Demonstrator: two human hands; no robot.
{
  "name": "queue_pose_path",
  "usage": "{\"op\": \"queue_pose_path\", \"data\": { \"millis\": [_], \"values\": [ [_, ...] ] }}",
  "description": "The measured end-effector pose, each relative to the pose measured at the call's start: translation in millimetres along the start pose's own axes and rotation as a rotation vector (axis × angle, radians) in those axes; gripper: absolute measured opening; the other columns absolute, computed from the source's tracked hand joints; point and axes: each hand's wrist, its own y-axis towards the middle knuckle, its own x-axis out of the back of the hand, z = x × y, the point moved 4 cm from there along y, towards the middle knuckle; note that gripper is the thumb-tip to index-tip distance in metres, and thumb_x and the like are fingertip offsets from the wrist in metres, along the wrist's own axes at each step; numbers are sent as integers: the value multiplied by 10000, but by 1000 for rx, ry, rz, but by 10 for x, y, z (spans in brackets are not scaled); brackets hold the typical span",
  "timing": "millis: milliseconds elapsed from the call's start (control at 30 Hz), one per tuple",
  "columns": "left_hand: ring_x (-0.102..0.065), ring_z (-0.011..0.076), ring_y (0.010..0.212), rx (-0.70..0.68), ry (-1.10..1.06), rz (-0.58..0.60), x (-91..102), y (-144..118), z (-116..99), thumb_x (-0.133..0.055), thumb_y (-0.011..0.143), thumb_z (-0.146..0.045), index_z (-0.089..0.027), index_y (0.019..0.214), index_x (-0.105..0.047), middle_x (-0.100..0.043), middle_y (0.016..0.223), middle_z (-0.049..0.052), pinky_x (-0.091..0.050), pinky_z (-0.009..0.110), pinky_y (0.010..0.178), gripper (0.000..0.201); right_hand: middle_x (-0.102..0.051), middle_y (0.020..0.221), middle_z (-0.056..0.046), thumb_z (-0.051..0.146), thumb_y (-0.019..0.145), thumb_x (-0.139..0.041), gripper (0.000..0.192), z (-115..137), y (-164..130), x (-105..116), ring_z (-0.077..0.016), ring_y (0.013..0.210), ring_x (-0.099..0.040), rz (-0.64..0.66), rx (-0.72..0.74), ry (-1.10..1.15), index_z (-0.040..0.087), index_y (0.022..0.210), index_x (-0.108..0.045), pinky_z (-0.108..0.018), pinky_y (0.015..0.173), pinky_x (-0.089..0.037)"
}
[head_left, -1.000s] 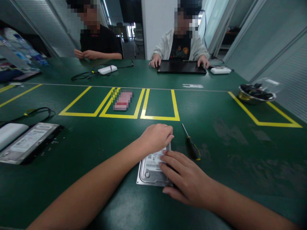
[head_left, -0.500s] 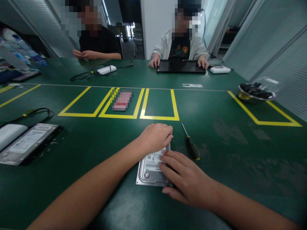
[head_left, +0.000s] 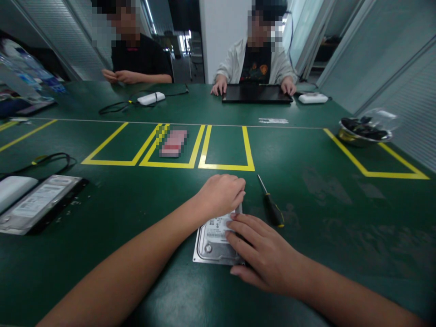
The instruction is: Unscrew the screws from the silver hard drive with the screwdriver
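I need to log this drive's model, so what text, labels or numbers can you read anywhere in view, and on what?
Nothing can be read.
White label on the hard drive under the left hand and right hand: print too small and blurred.
Label on the second hard drive at the left: blurred.
White sticker on the green table: too small.
Pink item in the yellow-taped box: pixelated.

no visible change: hands (head_left: pixel 238 222), hard drive (head_left: pixel 213 240) unmoved.

Green desk (head_left: pixel 340 218), yellow tape boxes (head_left: pixel 226 150) mid-frame. On it: hard drive (head_left: pixel 213 240) lower centre, screwdriver (head_left: pixel 270 204) beside, second drive (head_left: pixel 37 202) left, bowl (head_left: pixel 364 131) upper right.
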Motion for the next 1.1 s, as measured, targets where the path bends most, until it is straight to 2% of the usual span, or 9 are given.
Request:
{"op": "queue_pose_path", "data": {
  "millis": [1100],
  "values": [
    [-613,202,811,27,-90,49,-123,-2,43,-406,969,-288,-165,941,-576,-659,873,59,-462,324,713,212,-565,1351,-169,469,921,-540,532,-15,5,-6,-325,1294,-480,1,-2,17,98,1303,-544,-512,1082,-439]
  ]
}}
